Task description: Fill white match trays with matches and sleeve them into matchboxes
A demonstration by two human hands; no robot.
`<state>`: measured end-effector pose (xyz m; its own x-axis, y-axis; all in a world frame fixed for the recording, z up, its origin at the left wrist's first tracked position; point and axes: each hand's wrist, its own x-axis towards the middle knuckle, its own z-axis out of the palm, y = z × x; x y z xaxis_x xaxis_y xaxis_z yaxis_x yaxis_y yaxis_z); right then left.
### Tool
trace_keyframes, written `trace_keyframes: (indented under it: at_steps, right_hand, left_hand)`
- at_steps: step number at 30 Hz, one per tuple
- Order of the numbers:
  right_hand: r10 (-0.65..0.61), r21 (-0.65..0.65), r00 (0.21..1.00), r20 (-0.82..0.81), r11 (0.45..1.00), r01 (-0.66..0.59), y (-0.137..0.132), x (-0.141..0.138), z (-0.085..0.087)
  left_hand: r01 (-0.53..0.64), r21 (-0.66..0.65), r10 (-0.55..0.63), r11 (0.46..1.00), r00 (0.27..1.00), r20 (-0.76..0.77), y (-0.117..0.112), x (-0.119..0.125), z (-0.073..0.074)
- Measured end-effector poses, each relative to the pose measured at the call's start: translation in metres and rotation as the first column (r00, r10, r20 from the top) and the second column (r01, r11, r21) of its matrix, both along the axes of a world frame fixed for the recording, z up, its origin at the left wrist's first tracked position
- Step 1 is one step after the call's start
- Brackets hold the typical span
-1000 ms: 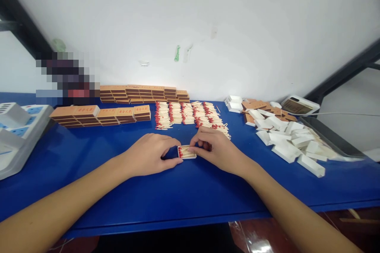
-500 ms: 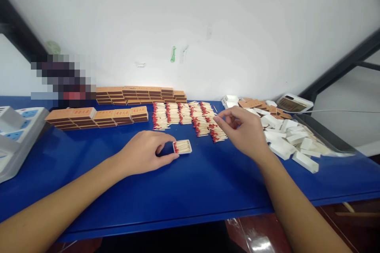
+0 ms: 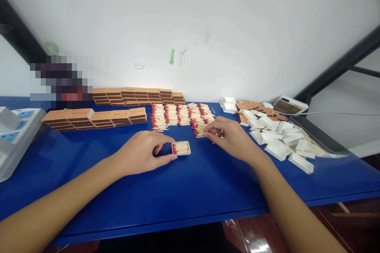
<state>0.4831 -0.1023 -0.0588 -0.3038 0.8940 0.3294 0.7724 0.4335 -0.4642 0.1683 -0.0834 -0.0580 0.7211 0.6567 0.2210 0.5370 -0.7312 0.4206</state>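
Between the thumb and forefinger of my left hand (image 3: 145,152) is a small white matchbox tray (image 3: 189,148), flat on the blue table. Red-headed matches (image 3: 181,148) lie inside it, heads toward my hand. My right hand (image 3: 227,136) is closed in a pinch at the near right end of the loose match piles (image 3: 171,115). Its fingertips touch or hover just over the sticks; whether a match is between them I cannot make out. Part of the nearest pile is hidden under that hand.
Stacked orange matchboxes (image 3: 118,116) stand at the left and along the wall. To the right lie heaped white empty trays (image 3: 277,149), orange sleeves (image 3: 252,105), a phone (image 3: 289,105) with a cable, and a dark tray (image 3: 320,136). A power strip (image 3: 28,134) sits far left.
My right hand has moved left and down, bringing its pinched fingertips over the matches. My left hand stays on the tray. The view has shifted slightly.
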Motion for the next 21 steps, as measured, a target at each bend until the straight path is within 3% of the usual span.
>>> trace_keyframes:
  at_steps: [6,10,21]
  right_hand:
    - [0.055,-0.083,0.998,0.036,0.995,-0.052,0.003,-0.003,-0.011]
    - [0.066,-0.093,0.997,0.043,0.994,-0.062,0.005,-0.002,-0.015]
    - [0.079,-0.044,0.993,0.084,0.996,-0.076,0.007,-0.001,-0.017]
  left_hand:
    - [0.043,0.014,-0.043,0.999,0.999,-0.026,-0.002,0.001,-0.001]
    - [-0.037,0.024,0.038,0.999,0.999,-0.011,0.001,-0.003,0.0]
    - [-0.018,0.006,0.018,1.0,0.996,-0.087,0.0,0.0,0.001]
